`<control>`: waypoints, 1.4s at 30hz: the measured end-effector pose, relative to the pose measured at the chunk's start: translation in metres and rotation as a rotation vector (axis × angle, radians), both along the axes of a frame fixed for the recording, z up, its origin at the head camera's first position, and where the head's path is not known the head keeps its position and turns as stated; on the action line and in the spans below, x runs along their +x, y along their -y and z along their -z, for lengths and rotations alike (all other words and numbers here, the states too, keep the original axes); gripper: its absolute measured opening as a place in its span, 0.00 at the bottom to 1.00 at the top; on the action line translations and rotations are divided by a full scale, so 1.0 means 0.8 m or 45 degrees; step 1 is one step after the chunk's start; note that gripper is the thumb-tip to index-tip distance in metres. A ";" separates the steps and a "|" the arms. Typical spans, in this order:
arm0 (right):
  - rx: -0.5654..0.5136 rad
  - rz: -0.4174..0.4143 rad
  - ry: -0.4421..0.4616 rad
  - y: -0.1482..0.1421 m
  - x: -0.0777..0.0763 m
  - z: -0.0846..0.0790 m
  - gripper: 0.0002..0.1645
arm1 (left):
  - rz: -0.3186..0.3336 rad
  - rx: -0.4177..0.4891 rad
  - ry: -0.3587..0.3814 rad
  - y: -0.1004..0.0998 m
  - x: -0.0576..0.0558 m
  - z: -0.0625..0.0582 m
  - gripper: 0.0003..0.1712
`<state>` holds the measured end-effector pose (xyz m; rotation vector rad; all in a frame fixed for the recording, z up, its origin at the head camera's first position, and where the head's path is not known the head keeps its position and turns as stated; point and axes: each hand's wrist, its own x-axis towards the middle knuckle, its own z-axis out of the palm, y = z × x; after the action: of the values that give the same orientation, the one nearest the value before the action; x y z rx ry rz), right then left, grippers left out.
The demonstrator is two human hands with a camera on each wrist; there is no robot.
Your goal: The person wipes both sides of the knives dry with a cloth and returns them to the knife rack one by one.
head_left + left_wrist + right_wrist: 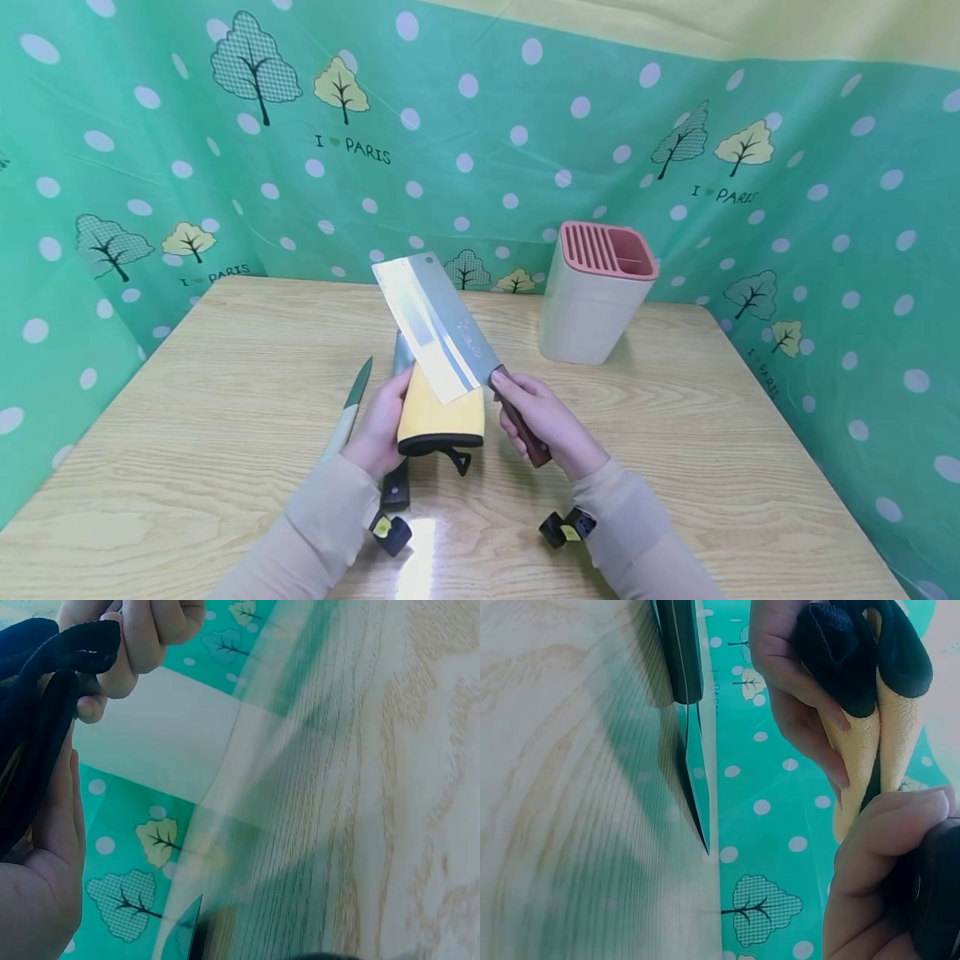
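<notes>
Right hand (553, 417) wraps dark-wood handle (536, 451) of broad, rectangular steel cleaver (438, 327): likely heavy, slick-bladed; hold there. Left hand (382, 423) grips soft-looking, yellow, black-edged cloth (442, 419).

The tabletop (675, 458) runs back to a curtain (510, 167), which hangs behind it and along both sides. At the back right of the tabletop stands a knife block (588, 321). Near the middle, above the tabletop, the left grip (381, 425) has a cloth (442, 417) at its right. The cleaver (438, 325) lies across the upper part of the cloth as seen from the head; its blade points to the back left, its handle runs to the front right within the right grip (551, 417). Whether blade and cloth touch cannot be told. Below the cloth lies a dark-handled knife (396, 490), handle nearest the person, blade behind. Left of it lies a smaller knife (349, 414), tip pointing backward, handle partly behind the left grip.
</notes>
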<state>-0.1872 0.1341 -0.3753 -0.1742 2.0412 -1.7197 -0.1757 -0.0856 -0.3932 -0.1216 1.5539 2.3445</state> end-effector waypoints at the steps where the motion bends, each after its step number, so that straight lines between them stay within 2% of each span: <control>1: 0.000 0.004 -0.001 0.000 0.000 0.000 0.28 | 0.001 0.001 0.000 0.000 0.000 0.000 0.31; 23: 0.015 0.045 0.008 0.006 -0.005 0.001 0.34 | 0.019 0.038 0.002 -0.003 0.000 0.003 0.31; 30: 0.015 0.071 0.025 0.009 -0.007 0.002 0.33 | 0.034 0.043 -0.012 -0.003 0.001 0.002 0.32; 38: 0.016 0.085 0.009 0.012 -0.005 0.005 0.34 | 0.051 0.106 -0.024 -0.003 0.000 0.004 0.31; 42: 0.010 0.091 0.005 0.013 -0.004 0.006 0.31 | 0.069 0.102 -0.047 -0.002 0.001 0.004 0.31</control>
<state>-0.1906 0.1236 -0.3804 -0.0959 2.0744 -1.7525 -0.1752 -0.0839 -0.3965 -0.0175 1.4588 2.3752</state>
